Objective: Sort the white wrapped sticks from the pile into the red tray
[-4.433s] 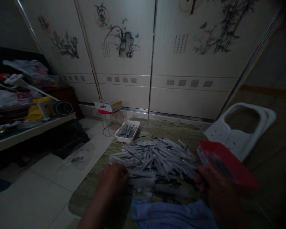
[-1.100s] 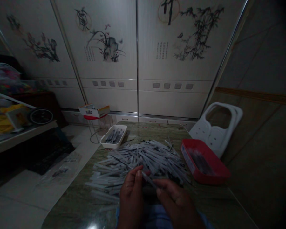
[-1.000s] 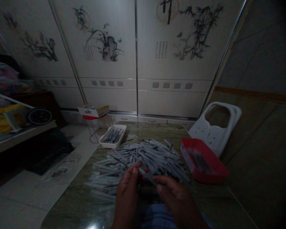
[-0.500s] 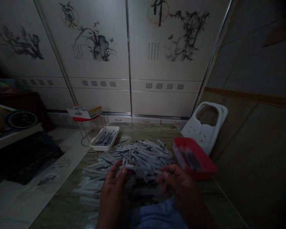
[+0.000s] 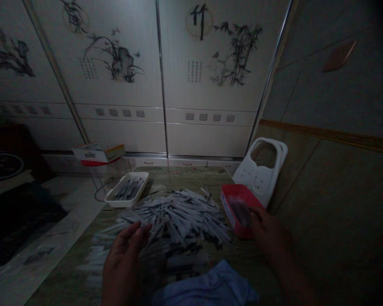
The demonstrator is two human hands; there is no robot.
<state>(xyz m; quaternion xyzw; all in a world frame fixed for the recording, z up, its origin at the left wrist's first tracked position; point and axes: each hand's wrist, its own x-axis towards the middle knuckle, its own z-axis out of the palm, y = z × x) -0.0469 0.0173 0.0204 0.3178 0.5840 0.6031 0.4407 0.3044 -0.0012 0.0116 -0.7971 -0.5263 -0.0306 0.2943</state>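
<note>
A large heap of slim whitish pens (image 5: 185, 212), many with dark ends, covers the middle of the table. My left hand (image 5: 124, 250) is at the heap's near left edge, thumb and fingers curled toward each other; whatever is between them is too dark to make out. Over the near right side of a red plastic basket (image 5: 239, 231), my right hand (image 5: 270, 233) has its thumb and fingers pinched together. What it grips is blurred against the thin, clear-looking sticks (image 5: 239, 208) lying inside. Blue cloth (image 5: 207, 289) shows below, between my forearms.
A cream tray (image 5: 110, 201) of dark-tipped pens stands at the table's far left. Behind it, a printed carton (image 5: 92, 154) sits on a red stool. A white folded chair (image 5: 258, 170) leans by the right wall, beyond the basket.
My right hand has moved right, from the front of the heap to the red basket. My left hand has drawn back slightly leftward. The view has turned a little to the right.
</note>
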